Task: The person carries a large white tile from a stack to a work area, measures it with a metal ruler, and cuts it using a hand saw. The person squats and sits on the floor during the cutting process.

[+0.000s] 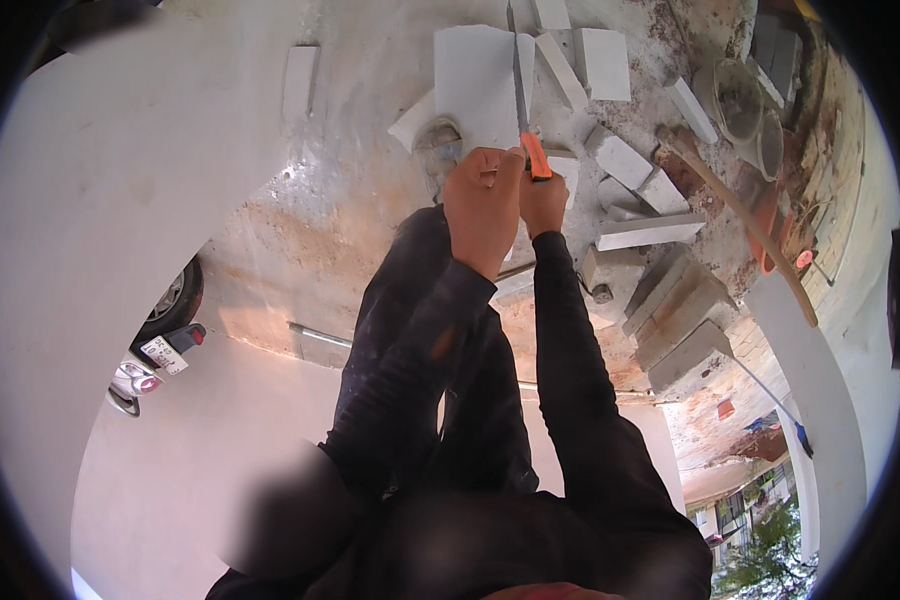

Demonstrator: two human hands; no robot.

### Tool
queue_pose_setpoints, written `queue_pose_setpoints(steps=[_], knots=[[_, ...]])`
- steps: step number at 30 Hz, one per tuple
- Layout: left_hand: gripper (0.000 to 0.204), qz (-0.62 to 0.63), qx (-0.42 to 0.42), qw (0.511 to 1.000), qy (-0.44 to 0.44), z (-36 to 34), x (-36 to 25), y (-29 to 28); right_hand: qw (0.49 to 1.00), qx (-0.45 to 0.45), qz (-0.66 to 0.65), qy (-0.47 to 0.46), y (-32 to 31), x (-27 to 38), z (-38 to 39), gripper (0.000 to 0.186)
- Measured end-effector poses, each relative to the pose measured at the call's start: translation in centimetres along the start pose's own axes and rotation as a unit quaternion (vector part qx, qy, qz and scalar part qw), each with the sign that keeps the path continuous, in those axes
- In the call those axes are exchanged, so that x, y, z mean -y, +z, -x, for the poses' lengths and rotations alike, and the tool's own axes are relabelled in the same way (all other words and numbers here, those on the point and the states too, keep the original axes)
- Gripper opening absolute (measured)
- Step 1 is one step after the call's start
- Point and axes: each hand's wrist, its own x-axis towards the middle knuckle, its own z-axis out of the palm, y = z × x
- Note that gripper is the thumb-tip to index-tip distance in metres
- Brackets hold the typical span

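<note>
My right hand point(545, 205) is closed around the orange-and-black handle point(535, 155) of a saw, whose long grey blade point(520, 85) lies along the right side of a white block point(473, 70). Just left of it, my left hand point(481, 207) is closed with curled fingers, its thumb beside the handle; whether it grips the handle or something else is hidden. A dusty grey shoe point(438, 140) shows at the lower left of the block, behind my left hand.
Cut white pieces point(620, 160) lie scattered to the right, near grey buckets point(740, 100), a wooden-handled tool point(740, 210) and stacked blocks point(675, 310). A white strip point(298, 80) lies left. A vehicle wheel point(175, 295) shows at the left, a white wall point(60, 250) beside it.
</note>
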Motion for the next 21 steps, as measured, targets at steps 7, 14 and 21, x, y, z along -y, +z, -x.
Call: queue_pose_setpoints(steps=[7,14,21], knots=[[0.030,-0.017,-0.050,0.998,0.023,-1.5,1.2,-2.4,0.995,0.016,-0.102,-0.003,-3.4,-0.9,15.4,0.019],[0.028,0.024,-0.005,0.999,0.022,-1.7,-1.7,0.9,1.000,0.025,-0.007,0.001,0.6,1.6,-0.7,0.022],[0.028,-0.074,-0.091,0.993,0.023,-4.4,-0.4,-1.1,0.997,0.060,-0.049,0.025,-4.0,1.4,13.8,0.018]])
